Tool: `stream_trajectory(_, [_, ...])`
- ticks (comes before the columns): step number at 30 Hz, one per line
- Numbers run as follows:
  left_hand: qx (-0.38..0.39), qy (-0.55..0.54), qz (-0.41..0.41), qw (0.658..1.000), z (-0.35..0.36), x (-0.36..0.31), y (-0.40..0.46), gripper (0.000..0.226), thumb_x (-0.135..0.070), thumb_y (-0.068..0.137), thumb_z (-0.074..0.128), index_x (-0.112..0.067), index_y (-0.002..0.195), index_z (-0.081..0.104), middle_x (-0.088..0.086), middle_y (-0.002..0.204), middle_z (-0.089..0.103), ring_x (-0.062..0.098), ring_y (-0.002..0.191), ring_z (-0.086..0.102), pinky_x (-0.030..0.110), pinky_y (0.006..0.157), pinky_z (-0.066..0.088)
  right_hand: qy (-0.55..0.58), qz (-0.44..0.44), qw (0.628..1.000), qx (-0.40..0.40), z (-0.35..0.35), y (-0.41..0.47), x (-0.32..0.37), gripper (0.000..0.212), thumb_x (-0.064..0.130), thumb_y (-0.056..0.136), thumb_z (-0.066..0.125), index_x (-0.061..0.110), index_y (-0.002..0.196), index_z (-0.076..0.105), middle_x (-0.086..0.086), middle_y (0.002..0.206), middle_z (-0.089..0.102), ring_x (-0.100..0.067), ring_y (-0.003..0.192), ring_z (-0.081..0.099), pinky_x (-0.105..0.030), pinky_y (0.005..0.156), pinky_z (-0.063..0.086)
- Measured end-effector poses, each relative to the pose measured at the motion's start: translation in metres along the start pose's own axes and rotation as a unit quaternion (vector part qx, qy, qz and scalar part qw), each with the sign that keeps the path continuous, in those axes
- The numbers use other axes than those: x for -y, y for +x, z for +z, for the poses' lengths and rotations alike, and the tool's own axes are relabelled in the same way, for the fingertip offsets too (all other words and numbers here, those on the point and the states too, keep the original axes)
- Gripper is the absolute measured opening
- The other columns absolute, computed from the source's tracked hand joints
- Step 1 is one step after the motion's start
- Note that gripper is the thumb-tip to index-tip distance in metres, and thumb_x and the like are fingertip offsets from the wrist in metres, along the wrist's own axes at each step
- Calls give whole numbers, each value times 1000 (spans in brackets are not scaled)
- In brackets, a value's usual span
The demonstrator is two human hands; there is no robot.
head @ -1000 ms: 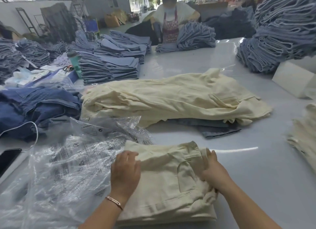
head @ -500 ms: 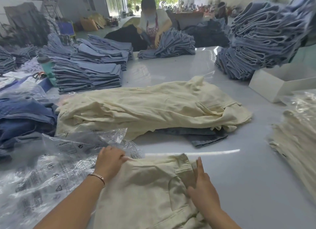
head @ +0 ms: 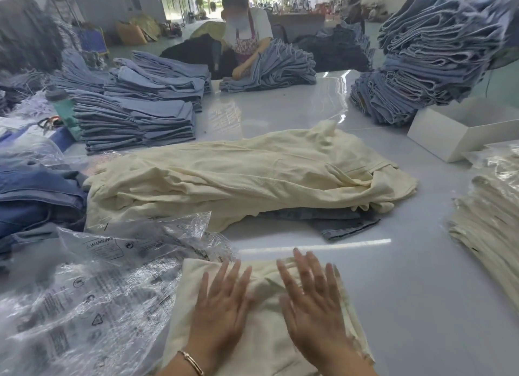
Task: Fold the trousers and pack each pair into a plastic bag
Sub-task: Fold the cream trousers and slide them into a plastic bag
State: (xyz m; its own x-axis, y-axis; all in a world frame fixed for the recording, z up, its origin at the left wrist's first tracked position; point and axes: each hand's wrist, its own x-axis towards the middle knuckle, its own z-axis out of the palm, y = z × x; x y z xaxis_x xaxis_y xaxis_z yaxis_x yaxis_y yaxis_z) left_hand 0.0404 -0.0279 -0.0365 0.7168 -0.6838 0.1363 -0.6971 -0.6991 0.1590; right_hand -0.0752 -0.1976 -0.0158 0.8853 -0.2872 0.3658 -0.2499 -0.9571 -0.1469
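Note:
A folded pair of cream trousers [head: 261, 344] lies at the table's near edge. My left hand [head: 222, 308] and my right hand [head: 311, 300] both lie flat on top of it, fingers straight and spread, side by side. Clear plastic bags [head: 84, 302] with printed warnings are heaped just left of the folded pair. Behind them a loose pile of unfolded cream trousers [head: 247, 176] stretches across the table, with a dark denim pair [head: 345, 224] partly under it.
Bagged cream trousers [head: 488, 221] are stacked at the right edge, beside a white box [head: 460, 134]. Stacks of blue jeans [head: 134, 120] stand at the left and a tall one [head: 438, 55] at the back right. A person [head: 247, 30] works across the glossy table [head: 407, 291].
My hands left the edges of the folded pair and now lie flat on its top. The view has tilted up and shifted right.

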Motion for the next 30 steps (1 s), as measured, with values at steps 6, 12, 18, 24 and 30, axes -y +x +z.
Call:
stream_trajectory(6, [101, 51, -21, 993, 16, 9, -5, 57, -62, 90, 31, -40, 142, 43, 8, 149, 42, 32, 136, 39, 43, 106, 21, -84, 30, 990, 112, 38, -10, -14, 64, 60, 89, 27, 31, 145, 39, -1, 155, 0, -22, 142, 8, -51, 105, 22])
stream_trajectory(12, [82, 45, -53, 994, 5, 9, -13, 55, -59, 93, 23, -39, 140, 45, 4, 149, 42, 22, 142, 21, 41, 109, 15, -76, 28, 989, 120, 35, -6, -14, 64, 60, 87, 31, 28, 142, 43, -2, 155, 2, -22, 141, 10, -51, 105, 22])
stream_trajectory(18, [79, 26, -245, 966, 4, 33, -45, 60, -65, 89, -2, -49, 144, -21, -5, 157, -27, 23, 147, -6, 44, 118, 11, -47, 14, 981, 188, 32, -3, -15, 70, 63, 90, 10, 35, 152, -5, -1, 152, -36, -16, 138, -37, -51, 115, -5])
stream_trajectory(24, [27, -163, -362, 917, -20, 40, -69, 86, -49, 81, 66, -22, 150, 21, 7, 126, 56, 27, 114, 53, 36, 91, 45, 58, 284, 938, 191, 13, -14, -22, 121, 84, 71, 44, 25, 143, -33, -15, 156, -7, -30, 143, 12, -42, 113, 22])
stream_trajectory(30, [32, -301, -396, 867, -43, 16, -64, 46, -43, 50, 76, -20, 86, 61, 1, 87, 67, 18, 74, 59, 28, 60, 42, 177, 345, 891, 235, -7, -10, -37, 131, 62, 67, 71, 25, 146, -27, -9, 137, 37, -25, 115, 51, -32, 76, 44])
